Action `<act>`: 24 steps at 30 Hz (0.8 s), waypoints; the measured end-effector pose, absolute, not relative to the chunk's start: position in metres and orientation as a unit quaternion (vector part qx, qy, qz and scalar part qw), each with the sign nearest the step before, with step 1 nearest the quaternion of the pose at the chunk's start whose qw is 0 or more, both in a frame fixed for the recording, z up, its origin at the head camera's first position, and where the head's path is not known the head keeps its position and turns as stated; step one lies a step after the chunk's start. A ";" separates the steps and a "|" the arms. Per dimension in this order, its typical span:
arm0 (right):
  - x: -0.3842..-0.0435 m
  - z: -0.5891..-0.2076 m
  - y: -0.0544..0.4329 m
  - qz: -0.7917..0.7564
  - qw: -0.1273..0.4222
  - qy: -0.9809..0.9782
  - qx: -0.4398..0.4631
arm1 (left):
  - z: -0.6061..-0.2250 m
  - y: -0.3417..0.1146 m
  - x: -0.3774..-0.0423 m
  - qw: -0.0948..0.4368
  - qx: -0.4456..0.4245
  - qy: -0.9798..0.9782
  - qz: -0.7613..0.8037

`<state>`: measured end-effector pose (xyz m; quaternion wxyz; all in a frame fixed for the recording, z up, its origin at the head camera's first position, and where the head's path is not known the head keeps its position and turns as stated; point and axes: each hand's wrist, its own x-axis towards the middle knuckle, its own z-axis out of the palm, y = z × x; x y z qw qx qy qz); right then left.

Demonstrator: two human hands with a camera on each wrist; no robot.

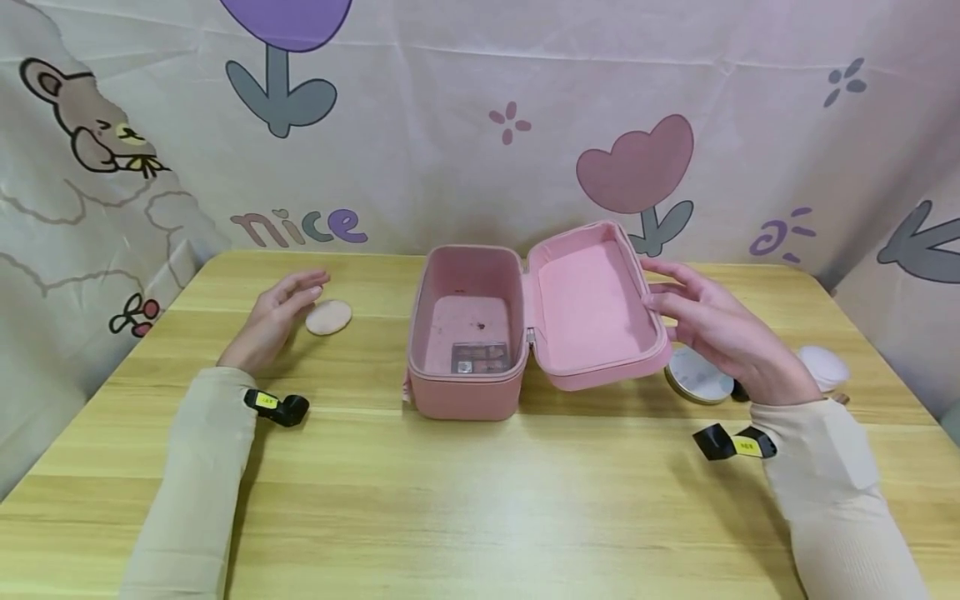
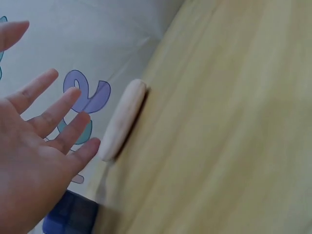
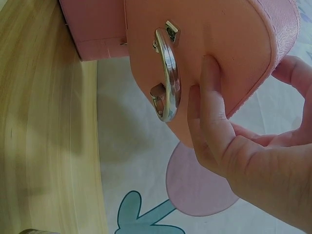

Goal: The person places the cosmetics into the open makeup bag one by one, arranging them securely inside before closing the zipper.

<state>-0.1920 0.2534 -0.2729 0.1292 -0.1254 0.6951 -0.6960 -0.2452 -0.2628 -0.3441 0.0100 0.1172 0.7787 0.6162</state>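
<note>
A pink cosmetic case (image 1: 467,398) stands on the table, its lid (image 1: 592,300) swung out to the right. My right hand (image 1: 723,333) holds the lid by its right rim. In the right wrist view, fingers (image 3: 213,97) lie against the lid's outer face, near a silver handle (image 3: 170,78). Inside the case lies a small clear-topped makeup palette (image 1: 480,358). My left hand (image 1: 272,321) is beside a round beige powder puff (image 1: 328,317), fingers spread and holding nothing. The left wrist view shows the puff (image 2: 123,121) edge-on, just past the fingertips.
By the right forearm are a round tin (image 1: 697,377), a white rounded item (image 1: 823,368) and small dark pieces partly hidden. A dark blue block (image 2: 70,214) shows below the left hand in its wrist view. A printed cloth (image 1: 450,150) hangs behind the table (image 1: 450,508).
</note>
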 end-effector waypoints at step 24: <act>-0.190 -0.270 0.253 -0.677 0.133 0.716 -0.111 | -0.353 -0.264 -0.251 0.071 0.093 0.905 0.409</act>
